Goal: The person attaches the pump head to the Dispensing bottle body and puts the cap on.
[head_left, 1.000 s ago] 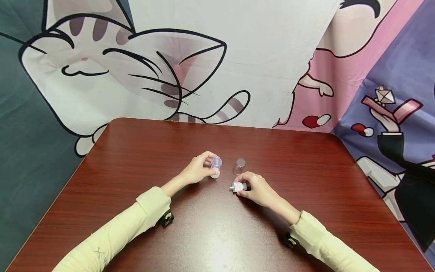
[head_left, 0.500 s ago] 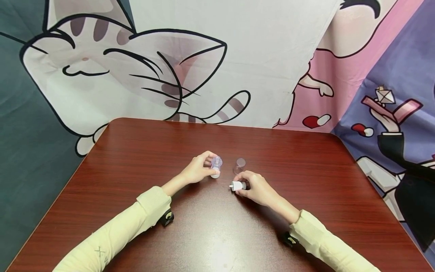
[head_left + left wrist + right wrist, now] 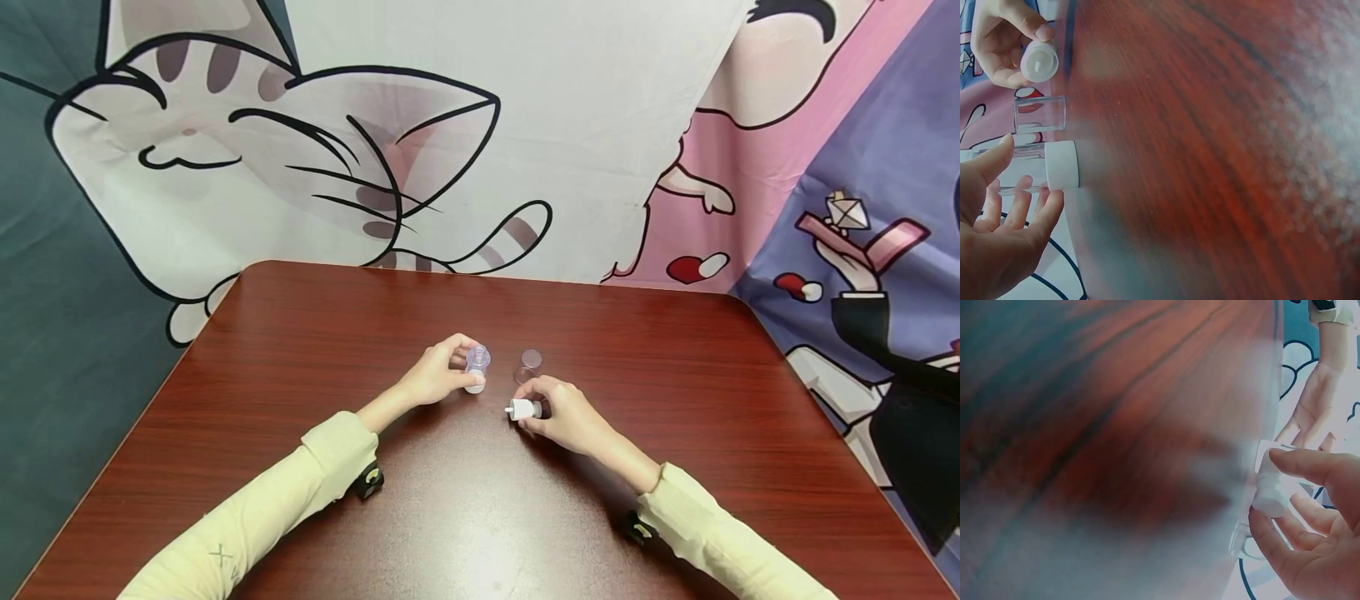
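- White bottle (image 3: 523, 409) lies sideways, pinched in a right hand (image 3: 566, 417) at a brown table (image 3: 337, 308).
- Left hand (image 3: 435, 372) holds a clear, white-bottomed jar (image 3: 477, 365) upright on the table.
- Clear cup (image 3: 529, 367) stands just beyond the right hand, near the jar.

1 desk (image 3: 375, 317); 2 grips, bare hands: 1 left grip (image 3: 438, 372), 1 right grip (image 3: 567, 417); 1 clear vial with white base (image 3: 476, 367); 1 clear cylinder (image 3: 528, 365); 1 small white bottle (image 3: 523, 409); 2 pale sleeves (image 3: 277, 500) (image 3: 701, 512); 2 black wrist devices (image 3: 368, 481) (image 3: 639, 528).
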The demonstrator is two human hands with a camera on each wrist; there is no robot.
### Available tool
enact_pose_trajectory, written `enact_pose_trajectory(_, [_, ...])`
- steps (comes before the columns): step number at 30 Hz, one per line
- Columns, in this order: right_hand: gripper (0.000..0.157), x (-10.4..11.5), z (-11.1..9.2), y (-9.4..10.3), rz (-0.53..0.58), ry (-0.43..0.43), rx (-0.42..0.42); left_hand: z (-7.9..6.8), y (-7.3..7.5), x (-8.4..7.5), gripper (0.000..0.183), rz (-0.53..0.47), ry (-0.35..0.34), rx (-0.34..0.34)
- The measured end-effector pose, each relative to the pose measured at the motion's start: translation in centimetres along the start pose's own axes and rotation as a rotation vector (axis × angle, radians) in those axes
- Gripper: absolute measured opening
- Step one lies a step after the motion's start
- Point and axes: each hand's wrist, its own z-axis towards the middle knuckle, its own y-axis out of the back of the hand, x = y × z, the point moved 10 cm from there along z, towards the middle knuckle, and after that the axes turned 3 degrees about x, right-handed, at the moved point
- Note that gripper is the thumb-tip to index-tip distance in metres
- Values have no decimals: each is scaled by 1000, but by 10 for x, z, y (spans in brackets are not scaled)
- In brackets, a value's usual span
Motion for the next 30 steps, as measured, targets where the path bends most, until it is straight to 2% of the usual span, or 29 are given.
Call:
enact_pose_trajectory(22, [24,4,1,-2,4,12,-25,1,-1,1,45,4,13,8])
enact_pose_trajectory(30, [25,3,2,-3,12,-13,-13,-1,-2,0,45,16,20,3])
